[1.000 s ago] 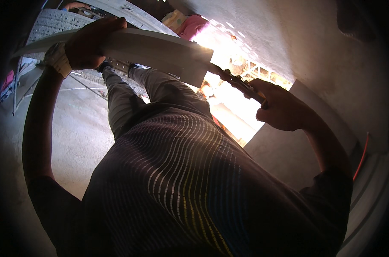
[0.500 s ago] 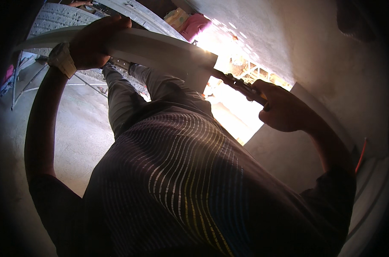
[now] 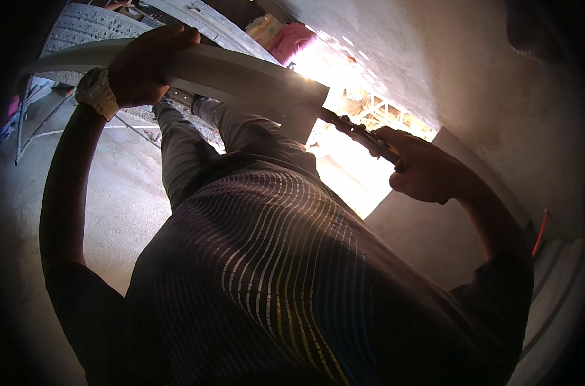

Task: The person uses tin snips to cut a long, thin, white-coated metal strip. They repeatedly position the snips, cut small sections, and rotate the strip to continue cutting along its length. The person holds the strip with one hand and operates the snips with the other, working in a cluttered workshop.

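Observation:
A long, pale channel-shaped strip (image 3: 247, 74), seemingly sheet metal, stretches across the upper part of the head view. My left hand (image 3: 149, 67) is closed over it left of the middle, with a watch (image 3: 98, 93) on that wrist. In my right hand (image 3: 427, 162) are dark tin snips (image 3: 360, 134) with a bit of yellow at the grip. Their jaws meet the strip's right end, near its squared edge; strong backlight hides how far they bite. My fingers wrap round the handles.
Perforated metal planks (image 3: 96, 29) and thin frame bars lie beyond the strip at upper left. A pink bundle (image 3: 294, 42) sits by a glaring bright opening. A pale wall (image 3: 498, 109) rises at right, with an orange cord (image 3: 541, 231). Another person's hand (image 3: 117, 4) shows at the top.
My right hand and the snips have dipped slightly. The strip has shifted a little to the right, and my left wrist has turned, showing the watch face.

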`<state>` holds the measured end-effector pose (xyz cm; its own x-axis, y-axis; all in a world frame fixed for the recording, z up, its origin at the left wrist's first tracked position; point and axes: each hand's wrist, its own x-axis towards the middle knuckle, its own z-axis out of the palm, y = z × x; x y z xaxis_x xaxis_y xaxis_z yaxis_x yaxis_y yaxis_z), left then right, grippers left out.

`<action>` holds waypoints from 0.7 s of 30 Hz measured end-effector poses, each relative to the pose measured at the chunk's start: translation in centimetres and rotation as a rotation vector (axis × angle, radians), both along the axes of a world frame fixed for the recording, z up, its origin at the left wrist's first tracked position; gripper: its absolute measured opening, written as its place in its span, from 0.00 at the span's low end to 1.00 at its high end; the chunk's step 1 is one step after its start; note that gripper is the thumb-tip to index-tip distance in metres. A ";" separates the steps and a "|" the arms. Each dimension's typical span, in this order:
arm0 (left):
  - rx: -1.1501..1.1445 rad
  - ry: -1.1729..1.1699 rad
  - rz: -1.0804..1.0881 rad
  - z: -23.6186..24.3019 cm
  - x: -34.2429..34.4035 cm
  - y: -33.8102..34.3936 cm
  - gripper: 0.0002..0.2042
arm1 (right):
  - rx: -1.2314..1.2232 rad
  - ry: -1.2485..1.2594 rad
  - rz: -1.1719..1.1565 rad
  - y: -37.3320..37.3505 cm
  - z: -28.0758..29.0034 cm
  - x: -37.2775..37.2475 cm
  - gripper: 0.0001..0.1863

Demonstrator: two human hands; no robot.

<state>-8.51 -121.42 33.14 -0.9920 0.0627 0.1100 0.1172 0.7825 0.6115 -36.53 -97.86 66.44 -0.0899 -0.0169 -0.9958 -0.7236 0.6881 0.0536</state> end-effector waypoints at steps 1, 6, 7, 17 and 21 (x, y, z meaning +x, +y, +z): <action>0.005 -0.019 0.003 0.0 0.0 0.0 0.51 | 0.000 0.013 0.007 0.0 0.1 0.0 0.29; -0.096 0.226 0.114 0.7 -0.4 0.5 0.41 | -0.018 0.043 0.021 -0.2 -0.1 0.2 0.24; -0.062 0.190 0.100 0.9 -0.5 0.4 0.41 | 0.001 0.048 0.025 -0.2 -0.2 0.2 0.24; 0.046 0.037 0.119 -0.7 -1.0 1.3 0.38 | -0.001 0.103 0.068 -0.1 -1.0 0.1 0.23; 0.042 0.087 0.100 -1.9 -0.3 1.2 0.44 | 0.003 0.108 0.070 0.4 -1.5 -0.1 0.23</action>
<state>-8.84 -120.20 31.25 -0.9796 -0.0431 0.1965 0.0937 0.7667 0.6351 -36.67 -97.42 64.97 -0.1958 -0.0236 -0.9804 -0.7595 0.6361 0.1364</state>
